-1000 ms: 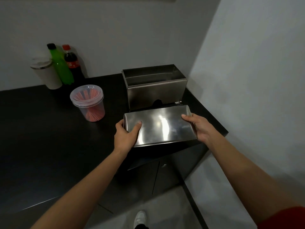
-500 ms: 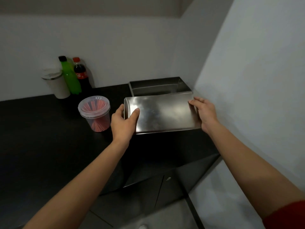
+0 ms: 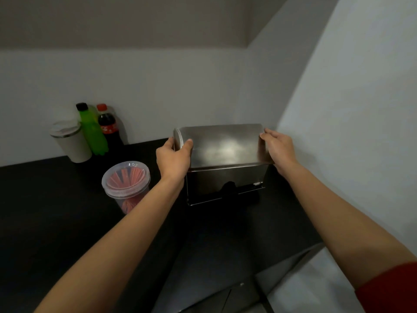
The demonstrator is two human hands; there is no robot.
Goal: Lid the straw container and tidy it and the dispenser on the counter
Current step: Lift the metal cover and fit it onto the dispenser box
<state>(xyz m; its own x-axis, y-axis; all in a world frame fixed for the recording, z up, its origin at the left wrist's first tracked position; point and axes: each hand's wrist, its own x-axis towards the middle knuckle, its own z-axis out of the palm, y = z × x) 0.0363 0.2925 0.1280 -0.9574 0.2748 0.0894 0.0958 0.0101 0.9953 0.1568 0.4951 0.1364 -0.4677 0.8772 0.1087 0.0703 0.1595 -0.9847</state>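
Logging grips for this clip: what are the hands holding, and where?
Both hold the steel lid: left hand at its left end, right hand at its right end.

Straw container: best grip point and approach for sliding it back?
Grip the straw container around its clear round wall just below the lid, coming from the left front: the left hand and the steel dispenser crowd its right, and the upright tub looks narrow enough for one hand.
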